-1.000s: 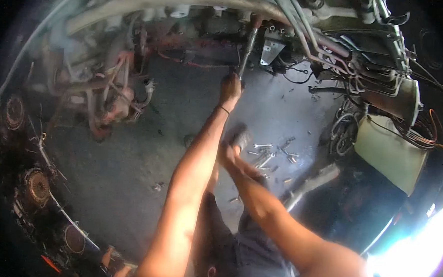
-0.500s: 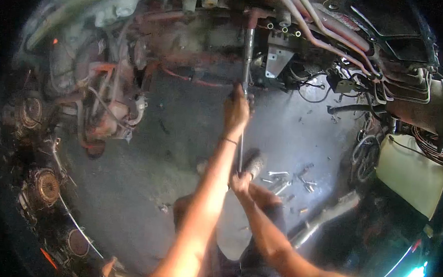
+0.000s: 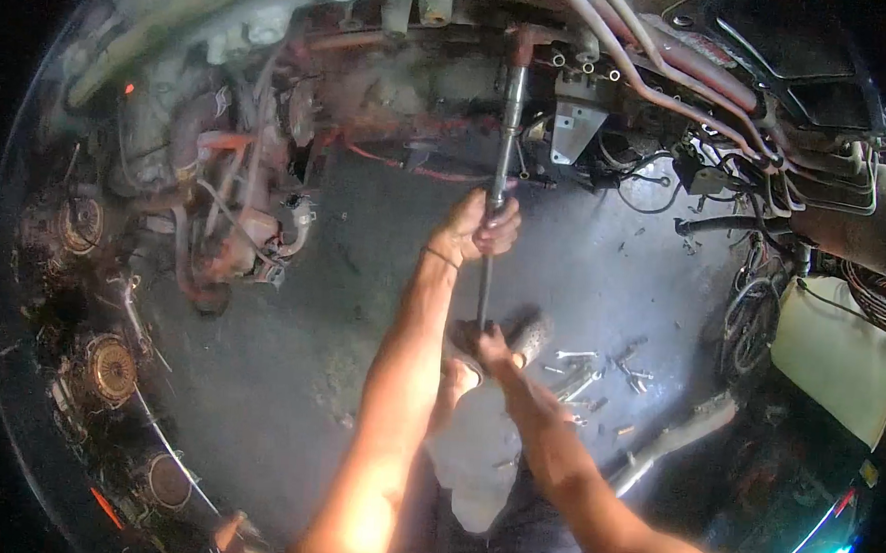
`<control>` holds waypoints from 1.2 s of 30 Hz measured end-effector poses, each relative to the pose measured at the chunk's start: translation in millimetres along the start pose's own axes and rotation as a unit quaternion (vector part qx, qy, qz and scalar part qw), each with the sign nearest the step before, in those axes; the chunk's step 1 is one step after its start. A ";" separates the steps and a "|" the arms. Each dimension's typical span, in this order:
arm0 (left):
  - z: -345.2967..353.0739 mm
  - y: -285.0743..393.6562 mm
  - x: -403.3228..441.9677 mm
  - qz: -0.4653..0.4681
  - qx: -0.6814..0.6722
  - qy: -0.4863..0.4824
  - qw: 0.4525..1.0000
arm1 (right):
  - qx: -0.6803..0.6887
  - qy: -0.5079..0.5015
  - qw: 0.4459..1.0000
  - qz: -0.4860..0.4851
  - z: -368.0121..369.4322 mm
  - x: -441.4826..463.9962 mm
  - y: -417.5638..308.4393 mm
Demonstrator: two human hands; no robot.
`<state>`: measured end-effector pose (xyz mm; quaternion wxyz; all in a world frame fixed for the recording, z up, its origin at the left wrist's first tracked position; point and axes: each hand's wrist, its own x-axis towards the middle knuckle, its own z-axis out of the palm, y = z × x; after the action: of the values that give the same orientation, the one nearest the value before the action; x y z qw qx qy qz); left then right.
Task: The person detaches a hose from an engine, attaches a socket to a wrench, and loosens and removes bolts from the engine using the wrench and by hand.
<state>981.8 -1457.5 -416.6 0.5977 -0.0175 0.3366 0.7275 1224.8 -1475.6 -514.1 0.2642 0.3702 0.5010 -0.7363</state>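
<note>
Your left hand [image 3: 483, 229] is wrapped around the bar [image 3: 512, 115] partway along it, thumb and fingers closed on the metal. Your right hand [image 3: 496, 349] is clamped on the bar's lower end, low over the floor [image 3: 289, 349] and near your shoe [image 3: 532, 333]; some of its fingers are hidden. The bar runs nearly upright from that hand, leaning slightly right toward its top, where it meets a red-brown fitting [image 3: 520, 46] under the machine. Just right of the bar's upper part you have a pale bracket [image 3: 575, 133], and beyond it pipes [image 3: 665, 58] slope down to the right.

Wrenches [image 3: 576, 372] lie loose on the floor between your shoe and the floor's right edge. A beam [image 3: 683, 434] lies aslant toward its near right corner. A round disc [image 3: 110, 370] sits past the floor's left edge.
</note>
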 end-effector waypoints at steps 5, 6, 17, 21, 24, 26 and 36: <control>50.9 -22.9 11.1 0.101 0.108 0.271 0.951 | -0.016 0.011 0.999 -0.048 -0.8 -38.8 -3.0; 63.2 -29.2 7.9 0.146 0.192 0.408 0.881 | -0.012 0.007 0.999 -0.049 0.3 -49.2 -5.9; -29.1 -17.2 10.8 -0.046 -0.117 -0.195 0.973 | 0.033 -0.038 0.992 -0.116 -12.3 5.1 53.7; 24.1 -11.3 11.0 0.071 0.093 0.212 0.970 | 0.007 0.001 0.978 -0.209 -8.5 20.1 50.2; 65.0 -22.1 12.4 0.156 0.291 0.436 0.837 | -0.026 0.034 0.975 -0.219 -3.9 -4.7 18.3; 82.7 -27.7 12.6 0.240 0.345 0.475 0.773 | -0.020 0.041 0.970 -0.239 -5.0 -13.6 16.0; 26.2 -2.6 12.3 0.113 0.106 0.213 0.965 | -0.061 0.091 0.972 -0.208 -2.8 -14.3 -26.7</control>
<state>990.4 -1433.4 -402.8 0.4243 -0.0704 0.5310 0.7301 1213.6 -1463.2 -488.7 0.0804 0.3062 0.6330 -0.7065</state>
